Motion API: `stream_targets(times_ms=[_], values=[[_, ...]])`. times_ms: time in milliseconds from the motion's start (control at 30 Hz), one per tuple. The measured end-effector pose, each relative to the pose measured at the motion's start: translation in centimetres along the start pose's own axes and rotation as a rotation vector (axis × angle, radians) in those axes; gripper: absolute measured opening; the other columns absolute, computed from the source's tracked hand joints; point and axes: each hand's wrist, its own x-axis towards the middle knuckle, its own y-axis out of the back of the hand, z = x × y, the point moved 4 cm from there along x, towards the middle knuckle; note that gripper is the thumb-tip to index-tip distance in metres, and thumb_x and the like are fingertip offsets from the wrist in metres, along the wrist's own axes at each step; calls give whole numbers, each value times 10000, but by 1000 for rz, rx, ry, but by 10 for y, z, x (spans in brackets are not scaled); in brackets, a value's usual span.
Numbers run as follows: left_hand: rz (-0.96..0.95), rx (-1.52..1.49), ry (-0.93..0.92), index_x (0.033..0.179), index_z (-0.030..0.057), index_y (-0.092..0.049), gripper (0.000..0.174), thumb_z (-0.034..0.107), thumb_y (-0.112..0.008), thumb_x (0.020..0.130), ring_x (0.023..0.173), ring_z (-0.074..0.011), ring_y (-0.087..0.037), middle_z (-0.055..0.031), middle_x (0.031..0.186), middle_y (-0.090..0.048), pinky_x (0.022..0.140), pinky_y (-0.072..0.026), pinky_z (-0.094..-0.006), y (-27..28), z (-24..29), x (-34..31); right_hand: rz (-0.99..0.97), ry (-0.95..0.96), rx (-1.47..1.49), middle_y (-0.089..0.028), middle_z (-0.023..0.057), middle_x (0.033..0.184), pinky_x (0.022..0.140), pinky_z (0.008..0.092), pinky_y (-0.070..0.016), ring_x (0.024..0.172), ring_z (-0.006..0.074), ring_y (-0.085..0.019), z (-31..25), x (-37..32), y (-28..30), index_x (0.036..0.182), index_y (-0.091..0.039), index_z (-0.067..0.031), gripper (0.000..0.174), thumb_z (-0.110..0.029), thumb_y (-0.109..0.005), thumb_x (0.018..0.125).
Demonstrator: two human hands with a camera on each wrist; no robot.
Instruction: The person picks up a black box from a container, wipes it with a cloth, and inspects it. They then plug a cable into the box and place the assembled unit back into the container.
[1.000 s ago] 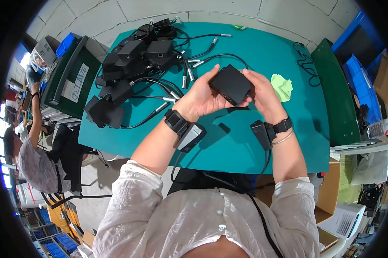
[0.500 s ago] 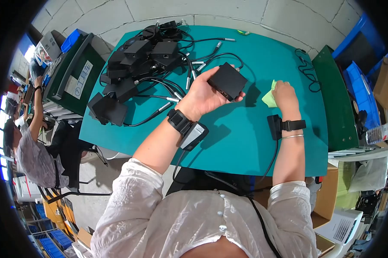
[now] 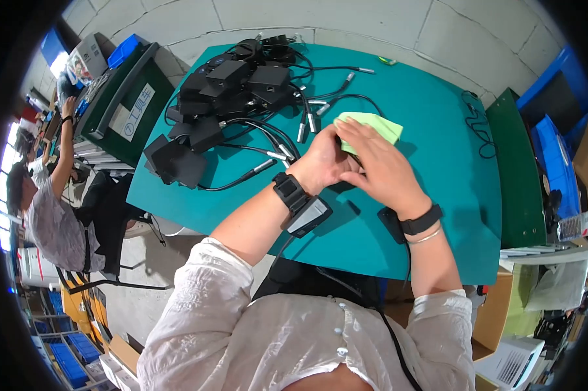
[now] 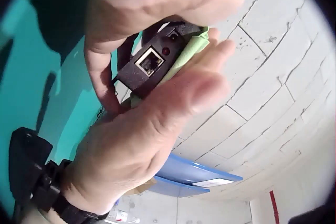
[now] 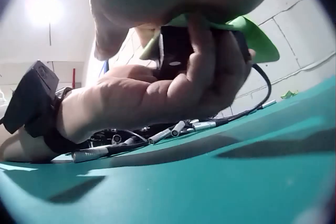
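Note:
My left hand (image 3: 321, 163) grips a small black box (image 5: 175, 50) from below, its fingers curled up round the side in the right wrist view. A square network-type socket (image 4: 149, 62) and a small red round spot (image 4: 166, 51) show on the box's end face. Over the top lies a light green cloth (image 3: 380, 126), hiding most of the box in the head view. My right hand (image 3: 388, 174) lies on the cloth with its fingers stretched out flat, pressing it against the box. A black cable (image 5: 266, 79) runs from behind the held box toward the table.
Similar black boxes (image 3: 230, 77) with cables and metal plugs (image 3: 264, 166) are heaped at the table's left. A thin black cord (image 3: 480, 127) lies on the teal table (image 3: 450, 215) at right. Green cabinets (image 3: 517, 169) flank it, and another person (image 3: 62, 221) sits at left.
The right hand left the box, picked up the green cloth from the table at right, and brought it back left onto the box. The left hand keeps holding the box.

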Motion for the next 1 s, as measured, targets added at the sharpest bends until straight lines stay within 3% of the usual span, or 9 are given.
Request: stream_targets(times_ms=[33, 200, 267, 400, 533, 700, 767, 933, 1000], values=[[20, 76, -13, 1239, 77, -482, 451, 417, -315, 993, 1127, -281, -548, -132, 1246, -531, 968, -457, -432, 2, -2, 2, -59, 13, -42, -431, 131, 1405, 1075, 370, -341, 1318, 291, -383, 3, -3, -5, 1387, -379, -39, 676, -344, -616, 832], [43, 146, 27, 1259, 82, -476, 517, 493, -350, 973, 1149, -280, -537, -126, 1259, -528, 948, -463, -439, -5, -3, -1, -15, -91, -19, -352, 175, 1453, 1100, 398, -296, 1343, 313, -342, 37, -15, -5, 1403, -344, -7, 722, -456, -538, 872], [46, 10, -57, 1261, 66, -475, 581, 532, -276, 977, 1141, -307, -536, -159, 1253, -528, 884, -484, -501, 4, 5, 5, -50, -36, -34, -349, 181, 1452, 1102, 397, -294, 1344, 321, -339, 35, -17, -2, 1403, -344, -3, 724, -473, -515, 880], [16, 128, -21, 1275, 78, -468, 606, 548, -227, 979, 1159, -317, -525, -155, 1288, -506, 911, -476, -484, 7, 16, 1, -102, 69, 8, -354, 186, 1448, 1104, 398, -290, 1349, 322, -331, -1, -7, -8, 1408, -345, -19, 695, -483, -476, 907], [71, 349, -28, 1305, 103, -428, 638, 594, -209, 963, 1179, -345, -501, -146, 1332, -450, 888, -499, -515, 4, 0, 5, -67, 10, 136, -349, 175, 1455, 1103, 391, -288, 1356, 314, -322, 21, -12, -10, 1417, -335, -30, 672, -477, -445, 928], [-136, 60, 50, 1328, 94, -418, 660, 607, -251, 949, 1118, -378, -550, -164, 1313, -475, 794, -506, -641, -1, 5, 2, -6, -122, 244, -406, 145, 1427, 1093, 386, -301, 1342, 291, -357, 46, -17, -6, 1384, -395, -32, 525, -314, -479, 949], [-111, 19, 35, 1327, 82, -419, 682, 618, -242, 944, 1125, -369, -551, -173, 1302, -481, 846, -517, -574, 9, 13, 6, -24, -39, 177, -458, 131, 1387, 1087, 386, -316, 1315, 289, -395, 29, -10, -3, 1359, -436, -35, 465, -215, -506, 936], [71, 200, -40, 1337, 65, -388, 716, 639, -260, 931, 1141, -367, -540, -181, 1291, -479, 904, -506, -524, 9, 7, 1, -79, 4, 188, -439, 128, 1403, 1084, 373, -320, 1318, 286, -388, 7, -5, -8, 1379, -416, -47, 492, -253, -498, 940], [-126, 260, 14, 1365, 61, -331, 751, 660, -269, 916, 1146, -375, -535, -191, 1296, -463, 927, -481, -558, -6, -2, -2, 22, -161, 465, -412, 134, 1428, 1081, 362, -315, 1338, 297, -362, 33, -13, -11, 1400, -393, -58, 512, -305, -475, 959]])
